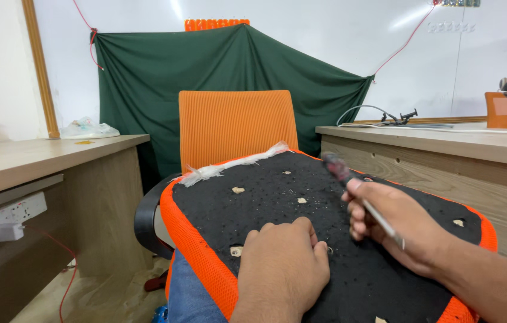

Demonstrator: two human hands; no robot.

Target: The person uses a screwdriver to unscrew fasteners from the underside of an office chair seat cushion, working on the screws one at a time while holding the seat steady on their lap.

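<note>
Seat base (pixel 301 197) upturned on your lap, frame centre, black underside up. Your left hand (pixel 283 266) presses flat on near edge, empty. Your right hand (pixel 400 224) grips screwdriver (pixel 358 194), long axis running upper-left to lower-right.

clear plastic bag (pixel 89 128) on left desk (pixel 38 157)
</note>
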